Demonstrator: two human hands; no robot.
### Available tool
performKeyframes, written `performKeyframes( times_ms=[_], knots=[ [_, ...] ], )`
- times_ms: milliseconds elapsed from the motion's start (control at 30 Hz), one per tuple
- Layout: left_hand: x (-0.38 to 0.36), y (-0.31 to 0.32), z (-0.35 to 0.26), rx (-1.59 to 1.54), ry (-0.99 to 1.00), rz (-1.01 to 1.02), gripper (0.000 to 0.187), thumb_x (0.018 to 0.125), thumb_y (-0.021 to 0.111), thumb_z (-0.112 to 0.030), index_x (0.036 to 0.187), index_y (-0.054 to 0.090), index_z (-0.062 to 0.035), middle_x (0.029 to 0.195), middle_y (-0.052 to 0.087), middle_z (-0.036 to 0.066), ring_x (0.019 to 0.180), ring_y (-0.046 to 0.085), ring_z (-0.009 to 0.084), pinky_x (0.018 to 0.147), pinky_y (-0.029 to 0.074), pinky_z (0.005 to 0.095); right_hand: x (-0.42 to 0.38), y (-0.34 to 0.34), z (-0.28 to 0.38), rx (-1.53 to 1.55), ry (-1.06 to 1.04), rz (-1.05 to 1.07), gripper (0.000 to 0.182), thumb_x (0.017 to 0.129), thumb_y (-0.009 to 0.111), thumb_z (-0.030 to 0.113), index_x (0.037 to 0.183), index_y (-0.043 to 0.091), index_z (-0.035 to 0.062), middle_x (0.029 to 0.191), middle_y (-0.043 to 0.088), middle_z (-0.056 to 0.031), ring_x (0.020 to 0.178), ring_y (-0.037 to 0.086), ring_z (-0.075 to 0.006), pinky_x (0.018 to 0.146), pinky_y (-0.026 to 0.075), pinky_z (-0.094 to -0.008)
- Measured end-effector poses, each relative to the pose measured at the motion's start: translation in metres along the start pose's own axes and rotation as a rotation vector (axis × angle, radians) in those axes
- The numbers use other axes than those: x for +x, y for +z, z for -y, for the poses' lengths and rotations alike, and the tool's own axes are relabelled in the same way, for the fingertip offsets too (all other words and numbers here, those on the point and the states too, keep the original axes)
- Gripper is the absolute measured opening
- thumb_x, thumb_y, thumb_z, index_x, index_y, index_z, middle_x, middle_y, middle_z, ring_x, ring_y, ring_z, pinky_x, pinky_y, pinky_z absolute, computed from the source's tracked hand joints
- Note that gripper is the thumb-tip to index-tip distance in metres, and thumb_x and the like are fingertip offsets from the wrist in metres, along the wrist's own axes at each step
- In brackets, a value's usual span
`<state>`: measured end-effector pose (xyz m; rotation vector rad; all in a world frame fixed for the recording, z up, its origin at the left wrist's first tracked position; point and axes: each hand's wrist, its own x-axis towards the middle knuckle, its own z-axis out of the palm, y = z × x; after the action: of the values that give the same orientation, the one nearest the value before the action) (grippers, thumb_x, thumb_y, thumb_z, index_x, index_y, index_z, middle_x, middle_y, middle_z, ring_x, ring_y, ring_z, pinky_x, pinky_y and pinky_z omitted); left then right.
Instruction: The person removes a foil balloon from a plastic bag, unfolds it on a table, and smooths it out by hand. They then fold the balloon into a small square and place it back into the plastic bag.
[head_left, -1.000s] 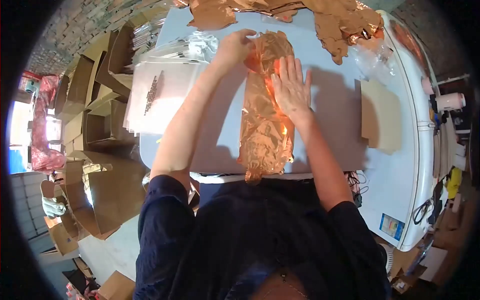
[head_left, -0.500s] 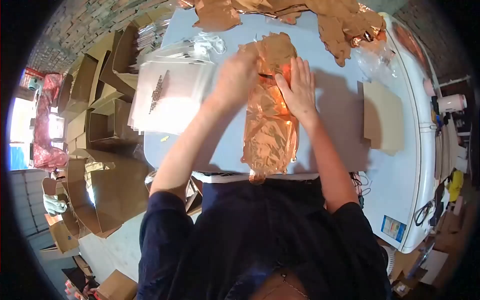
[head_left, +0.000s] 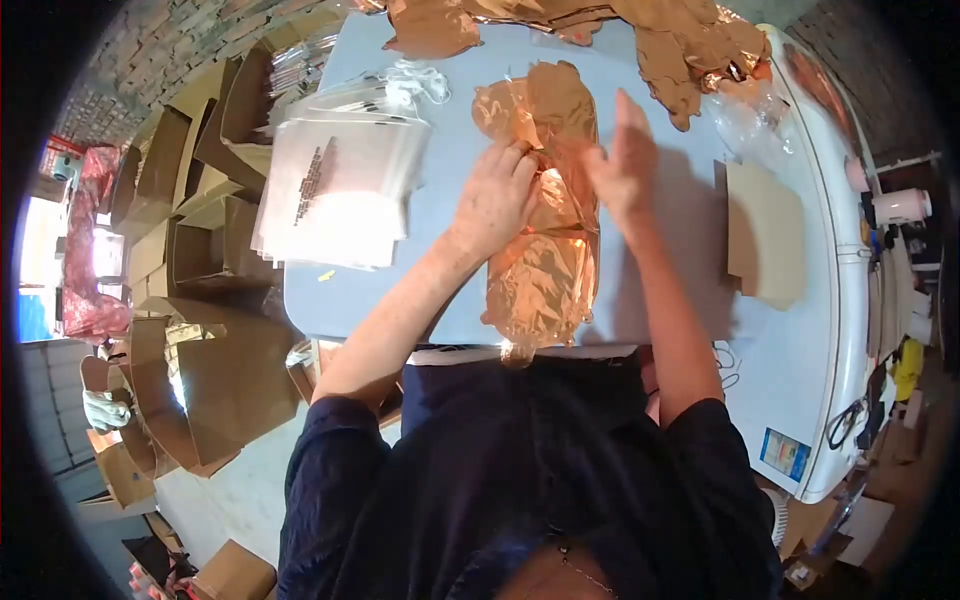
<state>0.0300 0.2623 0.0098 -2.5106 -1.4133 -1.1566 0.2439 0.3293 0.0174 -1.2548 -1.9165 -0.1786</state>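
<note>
A flat, shiny copper-coloured foil balloon [head_left: 540, 285] lies lengthwise on the table in front of me, its narrow tail hanging over the near edge. The upper part is folded and creased. My left hand [head_left: 497, 195] is at its left edge around mid-length, with bent fingers closed on the foil; the fingertips are partly hidden. Beside the right edge, my right hand [head_left: 625, 170] is held with its thumb and fingers apart, slightly blurred. It holds nothing, though whether it touches the foil is hard to tell.
Clear plastic bags with dark print [head_left: 345, 190] are stacked on the table's left. More copper foil balloons [head_left: 665, 60] lie along the far edge. A cardboard sheet [head_left: 765, 235] rests at the right, on a white appliance-like surface [head_left: 800, 390]. Open cardboard boxes [head_left: 235, 370] stand at the left.
My left hand has come down and nearer to me onto the foil's left edge. My right hand has shifted right, off the foil's upper part. The foil's upper left part looks folded differently.
</note>
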Motion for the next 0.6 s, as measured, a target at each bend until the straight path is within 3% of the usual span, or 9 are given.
performKeyframes(
  times_ms=[133,233,333,433,600],
  knots=[
    [-0.001,0.003,0.003,-0.003,0.03,0.002,0.026,0.092,0.07,-0.012,0.113,0.063,0.0003,0.126,0.061,0.02,0.127,0.054,0.0401,0.108,0.046,0.049,0.001,-0.027,-0.02,-0.159,0.024,-0.23,0.069,0.078,0.065,0.005,0.145,0.05,-0.0024,0.14,0.057,-0.0237,0.13,0.054,-0.0424,0.111,0.044,-0.0518],
    [0.001,0.003,0.003,-0.008,0.024,0.011,0.026,0.092,0.07,-0.013,0.114,0.063,0.0,0.127,0.061,0.019,0.128,0.055,0.0395,0.108,0.046,0.0487,0.008,-0.057,0.025,-0.056,-0.167,-0.119,0.05,0.076,0.069,0.007,0.126,0.066,0.0024,0.136,0.06,-0.0187,0.131,0.054,-0.0381,0.114,0.041,-0.0526],
    [0.001,0.0,0.0,0.006,0.014,0.032,0.026,0.092,0.072,-0.012,0.115,0.065,-0.0013,0.127,0.062,0.017,0.128,0.056,0.0381,0.108,0.047,0.0484,0.006,-0.063,0.08,-0.084,-0.403,0.208,0.024,0.075,0.074,0.011,0.098,0.075,0.008,0.133,0.063,-0.0131,0.135,0.052,-0.0355,0.118,0.034,-0.0582],
    [0.002,0.0,0.002,0.015,0.017,0.016,0.027,0.091,0.073,-0.012,0.116,0.066,-0.0027,0.128,0.062,0.016,0.128,0.055,0.0377,0.107,0.048,0.0482,-0.001,-0.052,0.069,-0.216,-0.334,0.253,0.021,0.078,0.078,0.016,0.099,0.077,0.0134,0.141,0.06,-0.0088,0.145,0.043,-0.0355,0.122,0.027,-0.0627],
    [0.003,0.001,0.001,0.016,0.038,0.01,0.028,0.091,0.073,-0.011,0.118,0.067,-0.0051,0.129,0.062,0.015,0.128,0.055,0.0365,0.106,0.048,0.048,-0.001,-0.062,0.046,-0.282,-0.323,0.19,0.016,0.082,0.077,0.021,0.095,0.075,0.0117,0.144,0.057,-0.0099,0.148,0.04,-0.0368,0.121,0.024,-0.0671]
  ],
)
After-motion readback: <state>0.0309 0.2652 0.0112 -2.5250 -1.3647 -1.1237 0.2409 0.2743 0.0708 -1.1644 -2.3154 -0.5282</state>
